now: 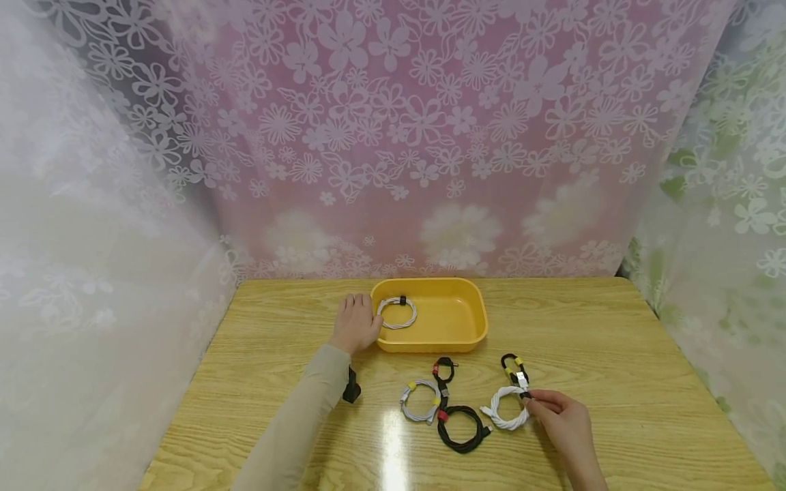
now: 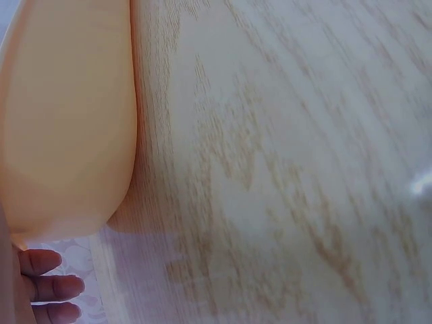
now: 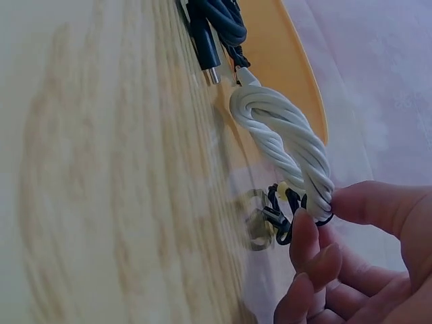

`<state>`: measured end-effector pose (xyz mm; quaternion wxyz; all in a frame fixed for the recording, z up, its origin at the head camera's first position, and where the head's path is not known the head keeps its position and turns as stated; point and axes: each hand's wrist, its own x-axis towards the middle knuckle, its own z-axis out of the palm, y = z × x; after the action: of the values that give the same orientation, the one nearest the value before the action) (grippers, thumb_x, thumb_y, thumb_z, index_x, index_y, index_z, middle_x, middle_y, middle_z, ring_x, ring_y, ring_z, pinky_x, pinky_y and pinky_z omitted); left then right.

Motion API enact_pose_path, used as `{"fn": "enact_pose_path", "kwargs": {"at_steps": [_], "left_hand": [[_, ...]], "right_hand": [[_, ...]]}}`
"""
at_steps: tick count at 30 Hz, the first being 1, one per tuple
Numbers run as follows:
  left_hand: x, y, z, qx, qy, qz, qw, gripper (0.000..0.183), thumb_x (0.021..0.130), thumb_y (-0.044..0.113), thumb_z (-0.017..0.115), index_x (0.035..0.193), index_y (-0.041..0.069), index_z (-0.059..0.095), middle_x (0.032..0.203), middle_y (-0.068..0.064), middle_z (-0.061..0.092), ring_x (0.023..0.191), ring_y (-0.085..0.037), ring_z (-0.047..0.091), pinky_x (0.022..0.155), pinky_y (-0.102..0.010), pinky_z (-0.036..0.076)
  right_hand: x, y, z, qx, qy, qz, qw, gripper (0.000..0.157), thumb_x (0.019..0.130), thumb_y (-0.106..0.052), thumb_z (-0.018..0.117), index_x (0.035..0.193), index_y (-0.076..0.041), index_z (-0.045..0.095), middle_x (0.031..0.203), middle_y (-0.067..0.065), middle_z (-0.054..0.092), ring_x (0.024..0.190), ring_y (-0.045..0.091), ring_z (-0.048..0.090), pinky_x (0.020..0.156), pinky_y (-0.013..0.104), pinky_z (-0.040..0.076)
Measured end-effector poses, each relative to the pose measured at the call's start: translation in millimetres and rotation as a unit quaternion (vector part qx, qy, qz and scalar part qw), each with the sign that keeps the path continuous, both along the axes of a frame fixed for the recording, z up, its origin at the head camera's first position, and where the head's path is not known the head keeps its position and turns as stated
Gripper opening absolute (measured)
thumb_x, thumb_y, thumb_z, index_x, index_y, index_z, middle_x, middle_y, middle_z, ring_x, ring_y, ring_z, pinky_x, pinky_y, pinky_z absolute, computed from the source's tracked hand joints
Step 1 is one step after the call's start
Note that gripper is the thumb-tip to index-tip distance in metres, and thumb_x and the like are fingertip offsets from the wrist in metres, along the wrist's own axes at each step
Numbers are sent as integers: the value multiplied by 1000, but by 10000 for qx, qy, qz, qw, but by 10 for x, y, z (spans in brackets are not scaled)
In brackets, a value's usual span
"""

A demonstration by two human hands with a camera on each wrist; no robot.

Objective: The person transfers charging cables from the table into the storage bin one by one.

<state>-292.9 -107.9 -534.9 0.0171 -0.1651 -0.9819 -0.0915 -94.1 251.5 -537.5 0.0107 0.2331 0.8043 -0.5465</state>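
Note:
My left hand grips the left rim of a yellow plastic tray, thumb over the edge. In the left wrist view its fingertips show beyond the tray's wall. A coiled white cable with a black tie lies inside the tray, near that hand. Front right of the tray, my right hand pinches a thick, twisted white cable coil at its black tie, between thumb and fingers. The right wrist view shows this white cable tilted up over the table.
A small black coil with yellow bands lies just beyond the held cable. To its left lie a pale coil with yellow bands, a large black cable coil and a small black coil with a red band. Floral curtains surround the wooden table.

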Motion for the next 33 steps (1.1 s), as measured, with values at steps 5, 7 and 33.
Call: {"fn": "enact_pose_path", "kwargs": {"at_steps": [5,7,33], "left_hand": [[7,0,14,70,6,-12,10000,26,102,29,39,104,5,47,103,-16,47,98,-33,42,97,-48,33],[4,0,10,91,24,-13,10000,25,102,28,39,102,5,47,103,-16,47,96,-33,41,96,-48,33],[-7,-14,-14,11,144,-68,9999,21,102,27,42,98,6,46,101,-15,47,96,-32,43,93,-46,34]], "right_hand": [[-20,-5,9,-121,-32,-27,9999,39,88,-17,74,119,6,67,93,4,75,76,1,62,62,24,46],[-30,-8,17,-146,-37,-26,9999,40,89,-18,73,121,5,66,94,4,75,77,1,62,62,24,47],[-291,-215,255,-795,615,-197,9947,39,88,-11,74,120,10,64,81,-8,71,65,8,58,58,24,47]]}}
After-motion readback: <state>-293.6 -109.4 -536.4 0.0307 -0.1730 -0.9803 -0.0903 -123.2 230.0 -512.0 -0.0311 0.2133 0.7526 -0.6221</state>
